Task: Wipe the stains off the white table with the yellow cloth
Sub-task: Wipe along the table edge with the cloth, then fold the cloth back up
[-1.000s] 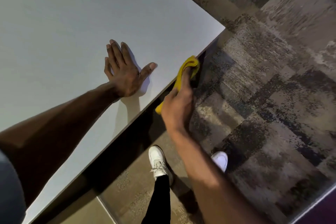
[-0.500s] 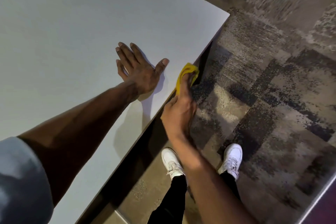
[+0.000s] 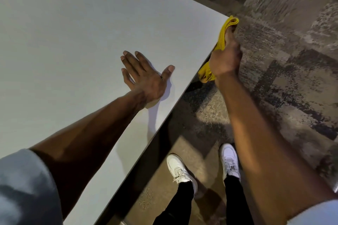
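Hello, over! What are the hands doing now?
Left hand flat on white table. Right hand gripping yellow cloth at table's edge, near corner. Nothing blocking.

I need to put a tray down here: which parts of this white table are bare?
Nearly all of the white table is bare: everything beyond and left of the flat left hand. The only crowded strip is the near edge up to the corner, where the right hand presses the yellow cloth.

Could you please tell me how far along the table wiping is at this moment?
The visible top of the white table shows no stains. The right hand is pressing the yellow cloth along the table's edge near the corner; the left hand rests flat. Whatever lies outside the view is unknown.
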Tool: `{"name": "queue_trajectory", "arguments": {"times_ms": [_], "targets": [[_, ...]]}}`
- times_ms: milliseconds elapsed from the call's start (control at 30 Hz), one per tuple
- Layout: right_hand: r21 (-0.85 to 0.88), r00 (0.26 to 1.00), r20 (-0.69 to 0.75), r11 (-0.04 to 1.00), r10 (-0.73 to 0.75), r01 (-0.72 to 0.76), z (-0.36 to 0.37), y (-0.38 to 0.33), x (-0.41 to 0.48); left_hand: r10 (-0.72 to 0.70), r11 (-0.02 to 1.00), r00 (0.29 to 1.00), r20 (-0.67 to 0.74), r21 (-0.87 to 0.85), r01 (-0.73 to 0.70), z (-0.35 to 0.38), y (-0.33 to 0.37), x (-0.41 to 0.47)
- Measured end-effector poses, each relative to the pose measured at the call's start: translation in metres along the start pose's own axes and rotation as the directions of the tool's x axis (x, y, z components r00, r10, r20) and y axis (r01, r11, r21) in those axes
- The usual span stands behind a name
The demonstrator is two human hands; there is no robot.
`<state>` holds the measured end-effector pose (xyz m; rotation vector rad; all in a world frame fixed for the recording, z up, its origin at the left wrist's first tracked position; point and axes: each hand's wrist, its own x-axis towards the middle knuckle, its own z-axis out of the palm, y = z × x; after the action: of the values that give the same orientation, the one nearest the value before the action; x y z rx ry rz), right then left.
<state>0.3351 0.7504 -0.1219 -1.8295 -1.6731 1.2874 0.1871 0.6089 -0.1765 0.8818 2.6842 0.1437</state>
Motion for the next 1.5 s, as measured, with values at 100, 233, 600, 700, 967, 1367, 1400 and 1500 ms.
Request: {"name": "queue_trajectory", "arguments": {"times_ms": [100,233,600,700,967,1367,1400,1500], "targets": [[0.064,1.0,0.022,0.998,0.001,-0.002,0.011,0.008,-0.037,0.019,1.0,1.0,0.007,-0.014,-0.019,-0.001,-0.001,0.002],[0.073,0.998,0.056,0.997,-0.042,0.038,0.026,0.025,-0.098,-0.002,1.0,0.995,-0.099,0.009,0.003,0.008,-0.003,0.004],[-0.041,0.91,0.38,0.979,-0.168,0.198,0.019,0.072,-0.177,-0.013,0.997,0.998,0.066,-0.081,0.018,-0.006,-0.006,0.005],[-0.037,0.85,0.447,0.944,-0.279,0.329,0.004,0.078,-0.177,0.015,0.995,0.995,0.099,-0.098,-0.005,-0.018,-0.004,-0.003],[-0.052,0.783,0.413,0.847,-0.465,0.53,-0.045,0.083,-0.201,0.147,0.955,0.985,0.092,-0.271,-0.117,-0.094,0.005,-0.065],[0.05,0.483,0.326,0.525,-0.813,0.85,-0.15,0.055,-0.243,-0.301,0.455,0.814,0.496,-0.676,0.58,-0.185,0.046,-0.243],[0.056,0.453,0.321,0.494,-0.832,0.868,-0.159,0.056,-0.246,-0.273,0.441,0.823,0.498,-0.695,0.567,-0.191,0.05,-0.254],[0.082,0.36,0.347,0.411,-0.866,0.908,-0.187,0.061,-0.252,-0.217,0.326,0.833,0.51,-0.766,0.554,-0.205,0.061,-0.283]]}}
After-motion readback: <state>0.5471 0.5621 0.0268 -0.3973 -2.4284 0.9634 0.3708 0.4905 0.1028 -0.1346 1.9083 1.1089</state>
